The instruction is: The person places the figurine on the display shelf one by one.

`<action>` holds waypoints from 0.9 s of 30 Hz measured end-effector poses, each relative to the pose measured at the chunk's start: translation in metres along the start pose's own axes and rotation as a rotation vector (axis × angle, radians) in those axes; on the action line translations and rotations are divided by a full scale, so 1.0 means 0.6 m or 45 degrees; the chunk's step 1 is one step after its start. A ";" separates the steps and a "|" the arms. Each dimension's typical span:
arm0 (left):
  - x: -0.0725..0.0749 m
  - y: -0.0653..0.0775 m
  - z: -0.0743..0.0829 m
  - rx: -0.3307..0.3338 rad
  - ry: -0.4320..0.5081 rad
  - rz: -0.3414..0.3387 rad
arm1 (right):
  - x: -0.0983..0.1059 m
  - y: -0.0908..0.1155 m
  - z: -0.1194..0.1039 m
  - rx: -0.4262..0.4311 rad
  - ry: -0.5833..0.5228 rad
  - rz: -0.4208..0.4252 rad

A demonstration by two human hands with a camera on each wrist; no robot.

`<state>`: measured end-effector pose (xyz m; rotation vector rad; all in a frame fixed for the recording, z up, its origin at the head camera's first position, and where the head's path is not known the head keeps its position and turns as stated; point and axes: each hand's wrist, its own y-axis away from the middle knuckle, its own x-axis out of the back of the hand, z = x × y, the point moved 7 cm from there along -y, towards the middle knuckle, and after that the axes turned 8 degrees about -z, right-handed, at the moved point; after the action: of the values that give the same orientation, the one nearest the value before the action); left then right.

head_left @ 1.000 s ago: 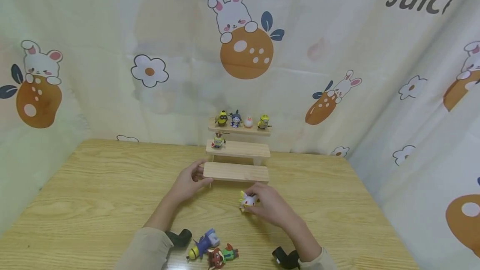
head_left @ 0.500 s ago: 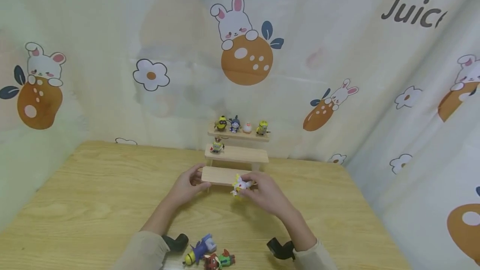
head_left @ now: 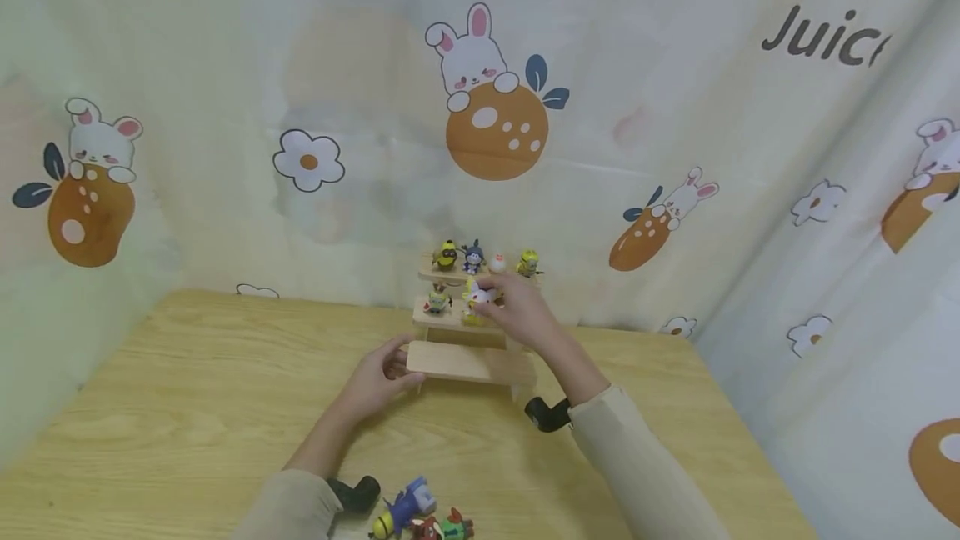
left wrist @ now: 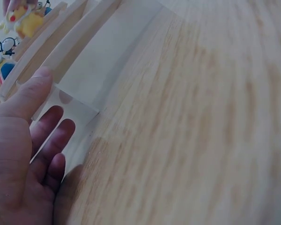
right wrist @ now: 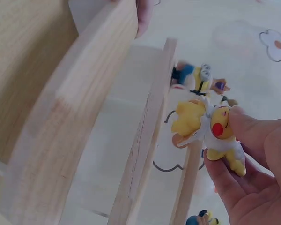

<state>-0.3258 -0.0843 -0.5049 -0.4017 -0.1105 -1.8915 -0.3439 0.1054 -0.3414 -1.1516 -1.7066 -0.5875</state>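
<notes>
A three-tier wooden display stand (head_left: 468,362) stands at the back of the table. Its bottom step's left end is held by my left hand (head_left: 378,382), thumb along the front edge in the left wrist view. Over the middle tier, my right hand (head_left: 519,308) pinches a small yellow figurine (right wrist: 215,129) in a white costume, with red cheeks, between thumb and fingers. Whether its feet touch the tier is unclear. To its left on that tier stands a minion figurine (head_left: 437,300) with a crown. Several figurines, among them a yellow minion (head_left: 528,262), line the top tier.
At the table's near edge lie a blue-and-yellow figurine (head_left: 405,508) and a red-and-green figurine (head_left: 447,526). Black bent pieces (head_left: 546,415) sit by both wrists. A patterned curtain (head_left: 360,215) hangs behind the stand.
My right hand has carried the yellow-and-white figurine from the table in front of the stand up and back to the middle tier. My left hand keeps its hold on the bottom step.
</notes>
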 end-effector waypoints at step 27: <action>0.000 0.000 -0.003 0.023 0.001 0.019 | -0.021 -0.041 0.020 -0.036 -0.089 -0.131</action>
<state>-0.3263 -0.0847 -0.5067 -0.3886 -0.1239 -1.8748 -0.3698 0.0990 -0.3552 -1.1202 -1.8312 -0.6427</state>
